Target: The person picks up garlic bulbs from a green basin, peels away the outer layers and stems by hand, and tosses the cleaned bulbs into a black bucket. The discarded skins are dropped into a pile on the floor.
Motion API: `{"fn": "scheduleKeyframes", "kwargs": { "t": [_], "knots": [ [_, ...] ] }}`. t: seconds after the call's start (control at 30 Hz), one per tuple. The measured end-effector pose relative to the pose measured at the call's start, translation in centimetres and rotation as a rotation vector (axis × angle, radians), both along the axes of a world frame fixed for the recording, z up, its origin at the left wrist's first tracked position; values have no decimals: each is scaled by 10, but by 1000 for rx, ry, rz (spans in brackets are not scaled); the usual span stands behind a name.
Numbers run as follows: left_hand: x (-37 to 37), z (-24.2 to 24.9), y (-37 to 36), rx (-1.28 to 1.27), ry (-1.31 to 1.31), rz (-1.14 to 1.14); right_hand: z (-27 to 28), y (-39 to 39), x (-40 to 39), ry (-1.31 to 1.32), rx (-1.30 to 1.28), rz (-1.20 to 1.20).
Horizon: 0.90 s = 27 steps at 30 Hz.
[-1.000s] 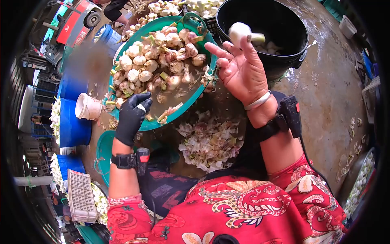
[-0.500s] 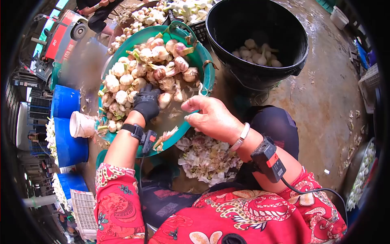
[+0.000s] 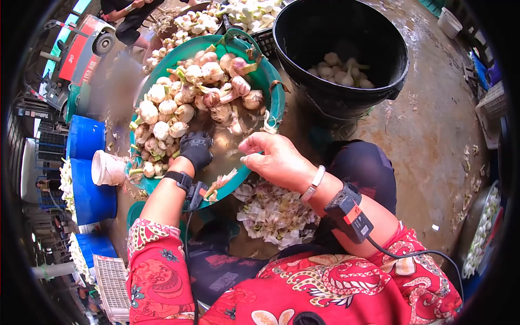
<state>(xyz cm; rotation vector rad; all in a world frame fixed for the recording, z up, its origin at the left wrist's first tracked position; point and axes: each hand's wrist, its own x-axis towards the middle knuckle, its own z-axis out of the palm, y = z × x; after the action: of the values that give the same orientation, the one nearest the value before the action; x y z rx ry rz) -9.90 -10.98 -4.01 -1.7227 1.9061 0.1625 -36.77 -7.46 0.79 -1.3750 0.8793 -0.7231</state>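
My left hand (image 3: 196, 150), in a black glove, is low inside a green basin (image 3: 277, 100), beside heaped garlic bulbs (image 3: 184, 112) and cloudy water. Its fingers curl down out of my sight, so whatever they close on is hidden. Over the basin's near right rim hovers my bare right hand (image 3: 276, 160). Its thumb and forefinger are apart, with nothing visible between them. A strip of garlic skin (image 3: 221, 185) hangs on the basin's near rim. Loose peeled skins (image 3: 279, 214) lie heaped on the floor below my right hand.
A black bucket (image 3: 346, 103) at the upper right holds several cleaned bulbs (image 3: 341, 70). Blue tubs (image 3: 95, 189) and a white pail (image 3: 108, 168) stand at the left. Beyond the basin are more garlic and another person (image 3: 130, 21). A red vehicle (image 3: 81, 51) is farther back.
My left hand has drawn slightly toward me, and the bulb beside its fingers no longer shows there. My right hand has shifted a little left and down.
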Motion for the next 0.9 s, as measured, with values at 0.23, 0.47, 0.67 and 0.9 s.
{"fn": "scheduleKeyframes", "kwargs": {
  "t": [0.23,0.47,0.67,0.9],
  "knots": [
    [16,48,22,-129,672,337,4,-1,3,-56,134,-23],
    [-50,128,121,-128,1306,629,0,17,39,-594,152,181],
    [-70,86,172,-513,1882,736,-13,38,37,-667,631,270],
    [-94,70,167,-552,1938,839,-6,52,27,-201,-320,159]
  ]
}}
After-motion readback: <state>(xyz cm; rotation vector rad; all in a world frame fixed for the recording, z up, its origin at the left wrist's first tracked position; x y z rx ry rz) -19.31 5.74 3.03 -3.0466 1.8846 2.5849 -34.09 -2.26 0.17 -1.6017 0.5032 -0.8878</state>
